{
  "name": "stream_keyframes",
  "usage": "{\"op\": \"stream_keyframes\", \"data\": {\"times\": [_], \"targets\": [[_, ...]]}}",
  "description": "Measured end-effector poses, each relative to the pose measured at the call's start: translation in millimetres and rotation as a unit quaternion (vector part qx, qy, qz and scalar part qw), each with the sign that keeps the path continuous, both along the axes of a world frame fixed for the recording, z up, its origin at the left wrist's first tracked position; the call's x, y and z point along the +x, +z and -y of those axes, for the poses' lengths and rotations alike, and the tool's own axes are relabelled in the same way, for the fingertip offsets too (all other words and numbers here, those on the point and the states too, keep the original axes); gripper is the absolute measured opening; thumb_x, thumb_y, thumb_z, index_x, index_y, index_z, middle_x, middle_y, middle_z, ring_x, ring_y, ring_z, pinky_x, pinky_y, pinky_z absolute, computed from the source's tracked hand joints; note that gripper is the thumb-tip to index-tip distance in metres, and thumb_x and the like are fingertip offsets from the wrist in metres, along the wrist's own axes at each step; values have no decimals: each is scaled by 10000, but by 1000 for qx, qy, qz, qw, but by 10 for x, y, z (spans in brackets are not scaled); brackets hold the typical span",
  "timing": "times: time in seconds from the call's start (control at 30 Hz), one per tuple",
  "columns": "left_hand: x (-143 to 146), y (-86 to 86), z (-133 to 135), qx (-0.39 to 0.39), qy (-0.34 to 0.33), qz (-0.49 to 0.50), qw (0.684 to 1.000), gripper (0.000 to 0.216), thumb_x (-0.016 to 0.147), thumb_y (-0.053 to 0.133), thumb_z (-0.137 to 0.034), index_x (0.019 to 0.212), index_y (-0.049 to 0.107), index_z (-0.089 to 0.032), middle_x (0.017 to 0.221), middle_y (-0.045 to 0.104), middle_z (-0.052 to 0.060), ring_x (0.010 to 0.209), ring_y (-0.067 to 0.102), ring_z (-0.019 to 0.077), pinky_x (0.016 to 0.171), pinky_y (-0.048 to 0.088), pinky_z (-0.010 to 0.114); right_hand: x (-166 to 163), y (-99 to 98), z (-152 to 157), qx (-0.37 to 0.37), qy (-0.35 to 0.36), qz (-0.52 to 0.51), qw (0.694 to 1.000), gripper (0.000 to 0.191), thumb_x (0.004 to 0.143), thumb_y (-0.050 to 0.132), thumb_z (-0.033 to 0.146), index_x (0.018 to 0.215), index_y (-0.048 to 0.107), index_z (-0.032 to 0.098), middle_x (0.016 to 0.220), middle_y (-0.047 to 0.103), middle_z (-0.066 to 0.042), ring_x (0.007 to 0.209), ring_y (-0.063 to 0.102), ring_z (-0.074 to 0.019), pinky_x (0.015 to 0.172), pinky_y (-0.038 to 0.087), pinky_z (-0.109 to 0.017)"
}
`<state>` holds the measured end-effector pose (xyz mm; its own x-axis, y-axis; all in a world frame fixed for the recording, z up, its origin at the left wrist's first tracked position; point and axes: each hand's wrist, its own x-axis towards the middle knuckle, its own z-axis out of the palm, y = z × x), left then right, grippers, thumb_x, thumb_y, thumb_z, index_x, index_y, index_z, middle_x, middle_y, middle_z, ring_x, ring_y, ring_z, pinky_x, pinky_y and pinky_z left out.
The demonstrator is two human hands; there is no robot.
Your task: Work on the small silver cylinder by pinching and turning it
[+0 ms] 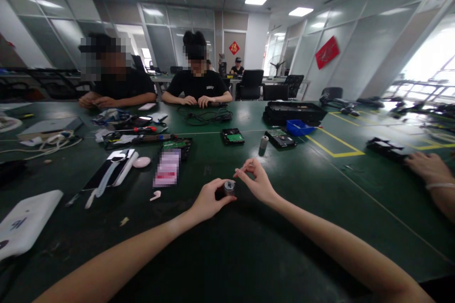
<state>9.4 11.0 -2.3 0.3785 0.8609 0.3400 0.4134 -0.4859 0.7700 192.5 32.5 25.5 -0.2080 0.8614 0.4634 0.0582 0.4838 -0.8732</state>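
A small silver metal cylinder (pixel 229 189) stands upright, its end face with dark marks turned up. My left hand (pixel 208 200) grips it from the left between thumb and fingers, low over the green table (pixel 227 255). Just to the right, my right hand (pixel 258 182) is apart from the cylinder, its thumb and fingertips pinched together. Whatever they hold, if anything, is too small to make out. A similar metal cylinder (pixel 263 143) stands upright farther back, beside a hard drive (pixel 280 138). Another hard drive (pixel 233 137) with a green circuit board lies to its left.
A phone (pixel 167 168), a white earbud (pixel 155 195) and a pink round case (pixel 141 162) lie left. Behind are black cables (pixel 208 116), a blue tray (pixel 300 127) and a black housing (pixel 295 112). Two people sit opposite; another person's hand (pixel 428 169) is at right.
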Motion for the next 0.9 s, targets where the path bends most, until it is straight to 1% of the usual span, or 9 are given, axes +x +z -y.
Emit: {"op": "stream_keyframes", "data": {"times": [0.07,0.17,0.27,0.33,0.47,0.57,0.67,0.83,0.9], "targets": [[-5,-13,-5,2,-1,-1,1000,306,751,732,-291,1029,645,-196,890,631,14,814,591,179,733,450,277,2,9,26,14,30,21,999,275,805,664,336,907,435,226,826,661,-14,848,676,-186,798,527,-347],[-9,-29,-12,8,3,-1,1000,311,746,734,-318,1012,646,-182,851,619,10,779,583,175,697,448,269,-44,3,86,29,56,71,995,249,767,700,309,871,498,208,867,672,-29,853,674,-186,815,525,-354],[-5,-22,-10,7,7,-4,1000,327,745,735,-309,1034,643,-187,861,624,11,790,586,178,705,449,272,-94,4,102,19,43,62,997,228,773,686,309,747,487,200,805,683,-27,791,679,-182,757,538,-337],[-2,-2,-1,8,7,-9,1000,327,748,731,-302,1045,645,-196,882,634,17,810,593,185,730,452,281,-60,13,49,17,12,28,999,285,783,669,318,679,429,207,802,703,-38,792,689,-196,743,538,-337],[-3,44,18,6,1,-15,1000,383,757,724,-287,1121,626,-222,971,648,33,889,604,201,814,455,310,276,-41,-223,26,-61,43,997,405,768,668,341,596,322,221,841,730,-74,889,693,-247,785,519,-365],[-10,58,23,-2,0,-16,1000,391,759,722,-297,1131,623,-225,1004,650,43,924,608,213,835,461,324,630,-178,-442,-18,-88,116,989,451,742,666,354,557,274,227,821,732,-91,925,690,-277,779,517,-378],[-13,58,23,-6,-2,-18,1000,396,763,718,-307,1139,621,-228,1024,651,43,945,610,215,861,459,331,866,-307,-544,-46,-82,150,984,461,704,684,364,542,275,227,777,732,-87,905,698,-292,756,521,-382],[-8,69,26,-1,3,-22,1000,397,755,727,-315,1130,628,-229,1015,655,41,933,614,216,844,463,321,959,-376,-546,-52,-57,178,981,449,657,721,349,500,322,215,779,730,-73,1003,665,-307,802,509,-378],[-5,80,30,0,1,-22,1000,391,756,727,-307,1126,629,-228,1014,655,39,935,614,213,846,459,318,942,-360,-542,-51,-61,176,981,468,671,710,357,489,303,217,748,726,-76,977,675,-314,796,511,-386]]}}
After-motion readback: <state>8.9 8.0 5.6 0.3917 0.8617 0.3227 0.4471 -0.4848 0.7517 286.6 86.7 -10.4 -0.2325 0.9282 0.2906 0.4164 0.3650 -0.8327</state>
